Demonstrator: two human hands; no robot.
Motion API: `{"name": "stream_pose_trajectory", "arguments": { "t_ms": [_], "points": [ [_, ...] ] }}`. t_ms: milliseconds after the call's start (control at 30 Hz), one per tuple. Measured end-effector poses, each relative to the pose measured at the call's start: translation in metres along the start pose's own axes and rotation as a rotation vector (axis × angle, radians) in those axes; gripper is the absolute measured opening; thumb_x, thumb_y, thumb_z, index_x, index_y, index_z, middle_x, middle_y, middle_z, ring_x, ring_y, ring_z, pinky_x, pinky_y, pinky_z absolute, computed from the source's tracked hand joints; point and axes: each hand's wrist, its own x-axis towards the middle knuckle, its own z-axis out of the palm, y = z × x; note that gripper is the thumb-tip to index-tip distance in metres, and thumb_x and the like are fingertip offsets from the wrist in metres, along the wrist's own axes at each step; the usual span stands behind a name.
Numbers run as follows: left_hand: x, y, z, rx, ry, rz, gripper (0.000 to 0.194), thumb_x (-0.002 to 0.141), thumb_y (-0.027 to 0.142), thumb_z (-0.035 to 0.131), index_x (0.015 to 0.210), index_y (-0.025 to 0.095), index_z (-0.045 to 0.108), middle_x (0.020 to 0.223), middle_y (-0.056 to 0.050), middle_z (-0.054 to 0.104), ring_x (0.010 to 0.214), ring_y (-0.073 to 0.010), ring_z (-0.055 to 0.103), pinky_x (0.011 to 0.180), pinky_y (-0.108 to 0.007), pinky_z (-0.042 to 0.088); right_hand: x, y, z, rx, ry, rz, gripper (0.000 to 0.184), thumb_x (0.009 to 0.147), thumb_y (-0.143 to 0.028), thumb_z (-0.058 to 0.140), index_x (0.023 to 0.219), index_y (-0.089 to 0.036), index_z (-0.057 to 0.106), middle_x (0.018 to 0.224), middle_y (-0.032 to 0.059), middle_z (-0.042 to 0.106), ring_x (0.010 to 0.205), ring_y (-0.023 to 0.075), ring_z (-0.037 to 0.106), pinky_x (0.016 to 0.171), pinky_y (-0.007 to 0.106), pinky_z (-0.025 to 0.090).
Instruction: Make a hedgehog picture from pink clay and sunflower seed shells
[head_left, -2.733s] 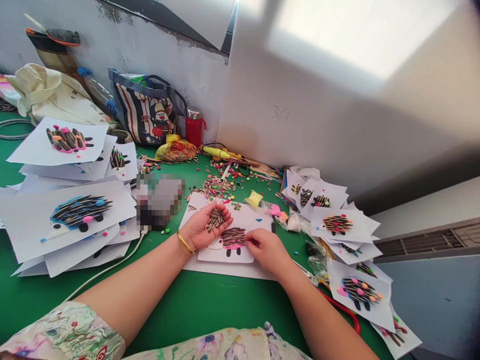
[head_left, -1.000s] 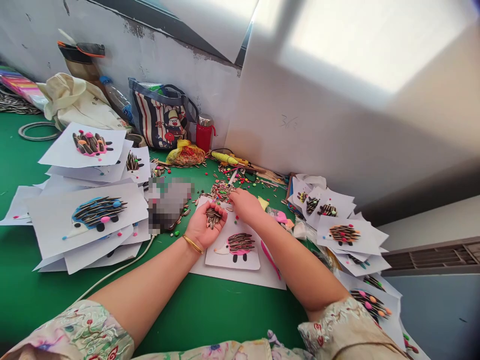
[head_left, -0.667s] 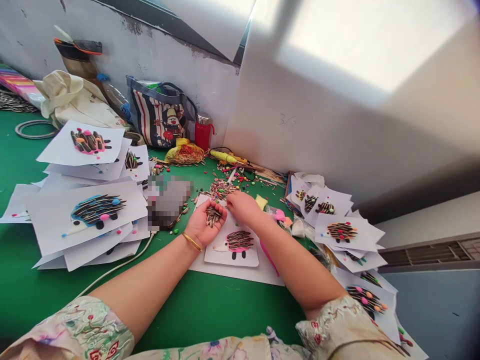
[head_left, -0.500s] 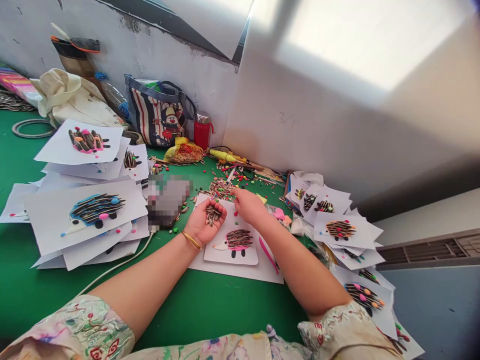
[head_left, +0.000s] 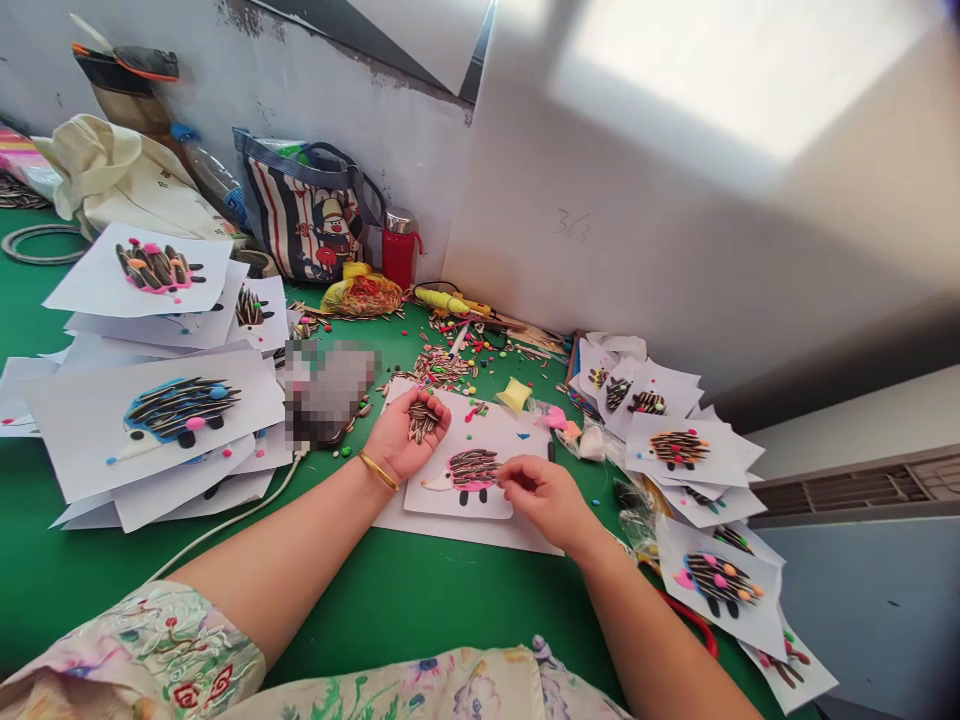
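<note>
My left hand (head_left: 401, 432) is cupped palm-up around a small heap of striped sunflower seeds (head_left: 424, 421). Below it lies a white card (head_left: 427, 508) bearing a hedgehog (head_left: 472, 473) with a pink body, a pale snout, black feet and rows of seeds as spines. At the hedgehog's right edge, my right hand (head_left: 546, 497) has thumb and forefinger pinched together. Whatever sits between those fingertips is too small to make out. A larger white sheet (head_left: 491, 533) lies under the card.
Piles of finished-looking hedgehog cards stand at left (head_left: 82, 465) and right (head_left: 645, 460). Loose seeds and coloured clay bits (head_left: 442, 365) are scattered behind the card. A phone (head_left: 334, 395) with a cable, a striped bag (head_left: 300, 215) and a red flask (head_left: 399, 250) stand farther back.
My right hand has come down from the scattered seeds at the back to the hedgehog's right edge. The left hand still cups its seeds. The view has shifted slightly.
</note>
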Motion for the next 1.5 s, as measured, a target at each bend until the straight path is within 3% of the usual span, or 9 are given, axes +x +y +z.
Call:
{"name": "stream_pose_trajectory", "arguments": {
  "t_ms": [167,433,700,1167,1500],
  "points": [
    [0.000,0.000,0.000,0.025,0.004,0.011,0.026,0.095,0.018,0.046,0.071,0.014,0.054,0.062,-0.001,0.056,0.056,-0.0103,0.058,0.063,-0.028,0.058,-0.002,-0.012,0.014,-0.118,-0.079,-0.065,0.018,0.082,-0.016,0.058,0.092,-0.023,0.071,0.088,0.0010,0.072,0.072,0.0131,0.063,0.068,0.024,0.049],
    [0.000,-0.001,0.000,0.036,-0.009,0.013,0.026,0.095,0.018,0.047,0.070,0.014,0.054,0.062,-0.001,0.056,0.057,-0.0105,0.058,0.063,-0.028,0.058,0.004,-0.007,0.019,-0.413,0.016,-0.379,0.018,0.082,-0.010,0.063,0.090,-0.022,0.072,0.094,0.0050,0.073,0.092,0.0200,0.064,0.082,0.032,0.051],
    [0.000,-0.001,0.001,0.023,0.010,0.010,0.026,0.095,0.019,0.047,0.070,0.013,0.053,0.063,0.000,0.056,0.057,-0.0104,0.058,0.062,-0.028,0.058,0.006,-0.004,0.026,-0.446,0.040,-0.366,0.017,0.083,-0.011,0.065,0.090,-0.024,0.073,0.092,0.0038,0.073,0.089,0.0191,0.064,0.082,0.031,0.051],
    [0.002,-0.001,-0.001,0.017,-0.002,0.003,0.026,0.095,0.020,0.048,0.071,0.013,0.055,0.063,-0.002,0.056,0.058,-0.0109,0.058,0.061,-0.028,0.058,0.010,0.009,0.035,-0.637,0.128,-0.534,0.021,0.087,-0.013,0.056,0.090,-0.021,0.075,0.081,0.0041,0.069,0.075,0.0182,0.058,0.068,0.029,0.047],
    [0.003,0.000,-0.002,0.020,-0.007,-0.001,0.027,0.096,0.022,0.047,0.071,0.013,0.054,0.064,-0.002,0.056,0.058,-0.0111,0.059,0.062,-0.028,0.058,0.008,0.005,0.038,-0.725,0.123,-0.551,0.024,0.093,-0.018,0.051,0.091,-0.022,0.074,0.084,0.0043,0.068,0.079,0.0198,0.057,0.071,0.031,0.047]
  ]
}}
